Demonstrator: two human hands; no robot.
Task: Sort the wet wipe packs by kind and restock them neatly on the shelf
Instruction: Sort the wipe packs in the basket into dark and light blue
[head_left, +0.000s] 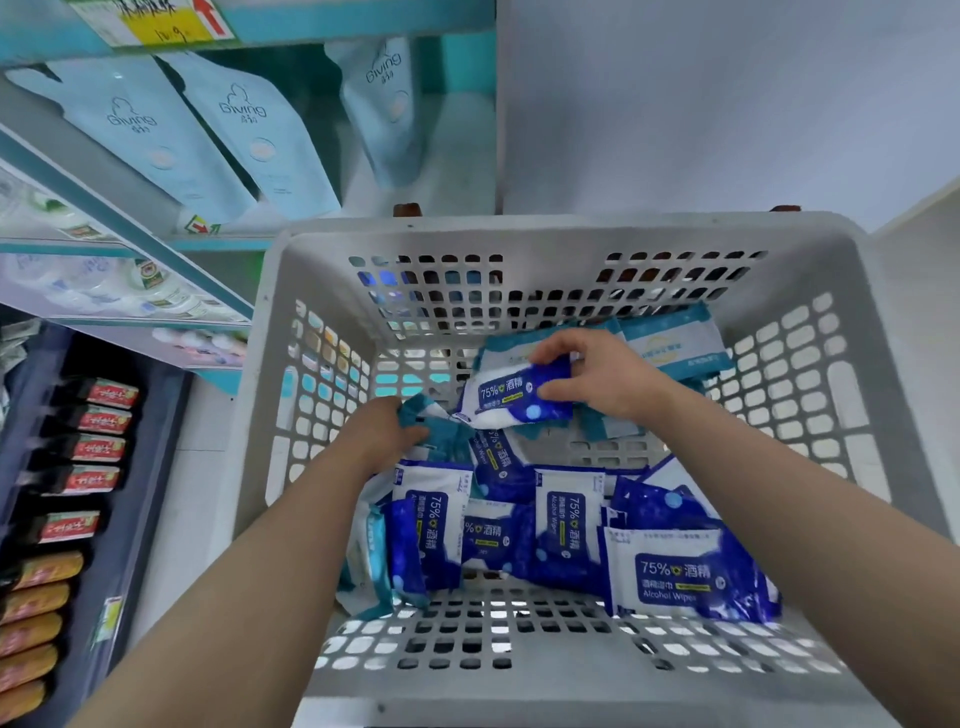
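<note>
A blue-and-white alcohol wipe pack (506, 400) is pinched at its right end by the right hand (597, 376) — thumb on the near face, fingers curled over the far edge — and is held inside the grey basket (519, 228), above the other packs. Just left of and below that grip, a teal-edged pack (434, 423) is clutched by the left hand (382, 431), whose fingers are curled round it. Nearer the person than both grips, more blue packs (563, 525) are heaped on the basket floor. Behind the right hand, teal packs (670, 340) are leaned against the far wall. Further beyond and to the left, pale-blue pouches (244, 130) are stood on the shelf (363, 26).
</note>
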